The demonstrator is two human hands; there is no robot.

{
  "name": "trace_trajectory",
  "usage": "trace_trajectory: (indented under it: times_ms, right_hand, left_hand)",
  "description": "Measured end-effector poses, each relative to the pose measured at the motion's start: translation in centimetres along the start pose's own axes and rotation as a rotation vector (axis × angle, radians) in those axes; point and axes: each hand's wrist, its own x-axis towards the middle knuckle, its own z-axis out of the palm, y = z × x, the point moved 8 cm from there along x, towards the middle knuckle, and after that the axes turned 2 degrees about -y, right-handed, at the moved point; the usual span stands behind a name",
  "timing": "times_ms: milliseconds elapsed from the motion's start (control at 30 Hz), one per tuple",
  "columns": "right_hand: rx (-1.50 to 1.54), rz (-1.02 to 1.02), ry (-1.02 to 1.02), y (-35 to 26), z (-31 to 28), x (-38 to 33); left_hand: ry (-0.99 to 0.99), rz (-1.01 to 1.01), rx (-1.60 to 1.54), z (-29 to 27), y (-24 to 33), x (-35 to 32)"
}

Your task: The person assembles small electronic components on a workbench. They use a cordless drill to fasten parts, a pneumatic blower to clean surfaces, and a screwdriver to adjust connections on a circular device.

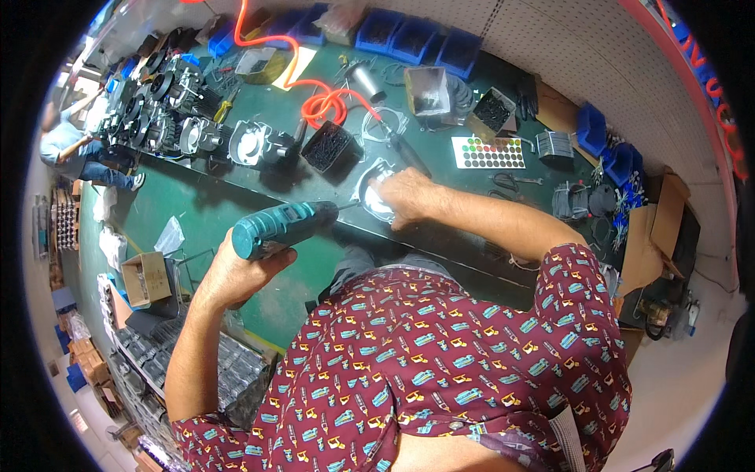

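Observation:
My left hand (236, 277) is wrapped around the grip of a teal cordless drill (277, 228). The drill lies nearly level, and its thin bit (348, 206) points right, reaching the near-left side of a silver metal housing (368, 189); whether the tip touches cannot be made out. At the front edge of the green workbench (314, 187), my right hand (411, 195) grips that round housing from the right, its fingers partly hidden. Just beyond the housing stands a dark open box of black screws (330, 148).
Several assembled motor units (189, 134) crowd the bench's left. A coiled orange air hose (324, 104) lies behind the screw box. Blue bins (409, 38) line the back; a sheet of coloured dots (487, 153) and scissors (505, 182) lie right. Another person (75, 149) stands far left.

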Motion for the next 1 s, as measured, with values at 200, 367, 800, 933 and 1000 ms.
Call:
trace_trajectory:
  times_ms: [200, 367, 800, 933, 1000]
  right_hand:
    - [0.053, -0.064, 0.085, 0.3, 0.0, -0.4]
    - [0.063, -0.09, 0.095, 0.8, 0.8, 0.1]
    - [0.035, -0.083, 0.07, 0.5, 0.3, 0.2]
    - [0.018, -0.05, 0.023, 0.3, 0.1, 0.4]
    - [0.002, -0.041, 0.026, 0.5, 0.0, 0.5]
  left_hand:
    - [-0.093, -0.09, 0.087, 0.1, 0.7, 1.1]
    - [-0.105, -0.117, 0.169, 0.4, 1.1, 1.5]
    - [-0.119, -0.023, 0.543, 1.3, 3.8, 3.7]
    - [-0.168, -0.108, 0.575, 1.2, 4.5, 4.6]
    - [-0.158, -0.154, 0.608, 1.2, 4.8, 4.9]
